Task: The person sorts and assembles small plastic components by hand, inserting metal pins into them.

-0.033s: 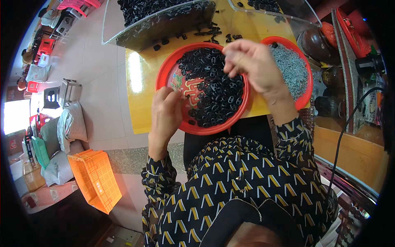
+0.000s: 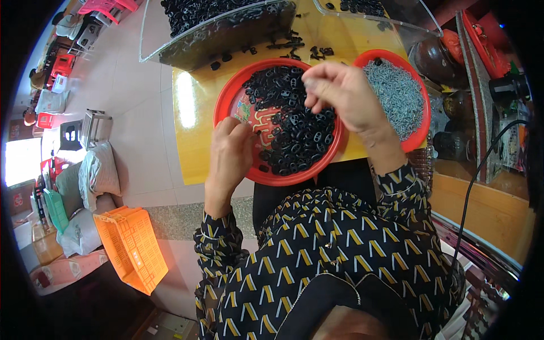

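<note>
A round red tray (image 2: 276,179) with a printed bottom lies in front of me, heaped with small black plastic pieces (image 2: 297,136) that have oval holes. My left hand (image 2: 229,148) is closed over the tray's left rim, its fingertips curled together; what they hold is hidden. Over the upper right rim, my right hand (image 2: 352,101) pinches thumb and forefinger together, and whatever sits between them is too small to name. Right of it stands a second red tray (image 2: 420,135) full of short silvery screws (image 2: 398,101), with one black piece among them.
Clear plastic bins (image 2: 221,37) of black pieces stand at the far side of the yellow table (image 2: 195,153). Loose black bits (image 2: 292,44) lie between them and the tray. An orange crate (image 2: 133,249) is on the floor at left. A black cable (image 2: 475,175) hangs at right.
My right hand has shifted slightly left, and more of the screw tray shows beside it. My left hand stays nearly in place, still closed.
</note>
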The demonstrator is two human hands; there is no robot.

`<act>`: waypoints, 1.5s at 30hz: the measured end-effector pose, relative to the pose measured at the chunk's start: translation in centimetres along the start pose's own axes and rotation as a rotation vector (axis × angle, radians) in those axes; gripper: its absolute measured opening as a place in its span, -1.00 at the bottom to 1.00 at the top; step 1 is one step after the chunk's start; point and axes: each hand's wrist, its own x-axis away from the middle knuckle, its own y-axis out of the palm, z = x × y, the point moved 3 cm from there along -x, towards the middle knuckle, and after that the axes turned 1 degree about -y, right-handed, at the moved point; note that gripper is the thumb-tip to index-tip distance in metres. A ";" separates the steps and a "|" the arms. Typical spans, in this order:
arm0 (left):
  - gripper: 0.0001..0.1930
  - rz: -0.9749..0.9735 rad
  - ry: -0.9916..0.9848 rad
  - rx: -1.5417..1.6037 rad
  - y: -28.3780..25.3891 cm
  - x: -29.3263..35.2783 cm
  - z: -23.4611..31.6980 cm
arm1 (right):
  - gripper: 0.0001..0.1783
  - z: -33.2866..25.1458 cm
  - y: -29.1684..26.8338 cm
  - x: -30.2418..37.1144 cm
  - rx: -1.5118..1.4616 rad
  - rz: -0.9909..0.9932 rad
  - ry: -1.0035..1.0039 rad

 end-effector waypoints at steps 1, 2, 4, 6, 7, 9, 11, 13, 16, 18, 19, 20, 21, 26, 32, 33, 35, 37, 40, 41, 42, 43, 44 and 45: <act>-0.91 -0.003 0.005 0.005 0.2 -0.4 -0.2 | -0.85 0.7 0.3 0.3 0.046 0.008 0.026; -0.91 -0.042 0.010 -0.050 0.6 -0.7 -0.3 | -0.86 1.4 0.3 0.5 0.125 0.023 0.103; -0.91 -0.081 0.016 -0.105 0.9 -1.0 -0.3 | -0.87 1.8 0.6 0.7 0.208 -0.014 0.067; -0.88 -0.114 0.012 -0.153 0.9 -1.2 -0.1 | -0.89 2.4 0.5 0.7 0.266 -0.018 0.053; -0.88 -0.115 0.013 -0.153 0.8 -1.3 -0.1 | -0.90 2.2 0.6 0.6 0.500 0.000 -0.103; -0.87 -0.087 0.049 -0.232 0.6 -1.4 -0.1 | -0.90 2.4 0.9 0.5 0.734 0.019 -0.261; -0.87 -0.103 0.056 -0.260 0.9 -1.3 -0.2 | -0.90 2.6 1.5 0.5 0.870 -0.051 -0.381; -0.87 -0.118 0.062 -0.290 1.2 -1.1 -0.4 | -0.91 3.1 1.9 0.6 0.919 -0.062 -0.404; -0.88 -0.136 0.036 -0.311 1.2 -0.8 -0.6 | -0.92 3.6 3.0 0.4 1.039 -0.080 -0.449; -0.89 -0.137 0.044 -0.306 1.6 -0.9 -0.8 | -0.91 3.9 3.9 0.1 1.126 -0.154 -0.506; -0.89 -0.136 0.046 -0.305 1.8 -1.0 -0.7 | -0.91 4.0 4.2 0.0 1.128 -0.152 -0.507; -0.88 -0.137 0.040 -0.329 1.9 -1.1 -0.6 | -0.93 4.1 4.6 -0.1 1.200 -0.147 -0.501; -0.87 -0.137 0.034 -0.353 2.0 -1.2 -0.6 | -0.94 4.2 5.0 -0.2 1.273 -0.141 -0.495; -0.84 -0.102 0.030 -0.188 1.3 -0.9 -1.2 | -0.92 5.2 6.0 -0.8 1.324 -0.182 -0.519; -0.87 -0.032 0.043 -0.102 0.2 -1.1 -1.2 | -0.88 5.0 5.8 -0.7 1.335 -0.190 -0.473; -0.88 -0.070 0.055 -0.112 0.4 -1.2 -1.1 | -0.89 4.8 5.6 -0.5 1.274 -0.182 -0.476; -0.87 -0.120 0.048 -0.136 0.6 -1.3 -0.6 | -0.89 4.3 5.3 0.0 1.213 -0.176 -0.481; -0.87 -0.169 0.038 -0.162 0.8 -1.2 -0.6 | -0.89 3.8 5.1 0.5 1.071 -0.176 -0.503; -0.87 -0.221 0.038 -0.238 1.4 -1.1 -0.8 | -0.85 3.4 4.3 1.4 0.938 -0.142 -0.554; -0.88 -0.230 0.050 -0.285 1.7 -1.2 -0.6 | -0.85 3.4 4.0 1.7 0.942 -0.136 -0.553; -0.88 -0.238 0.062 -0.333 2.0 -1.2 -0.5 | -0.85 3.3 3.5 1.9 0.874 -0.133 -0.503; -0.88 -0.236 0.064 -0.337 1.9 -1.3 -0.4 | -0.85 3.2 3.2 2.1 0.801 -0.133 -0.458; -0.87 -0.260 0.074 -0.348 1.8 -1.2 -0.3 | -0.85 2.7 3.1 2.4 0.799 -0.132 -0.462; -0.86 -0.283 0.082 -0.360 1.7 -1.2 -0.2 | -0.87 2.3 3.0 2.6 0.711 -0.151 -0.301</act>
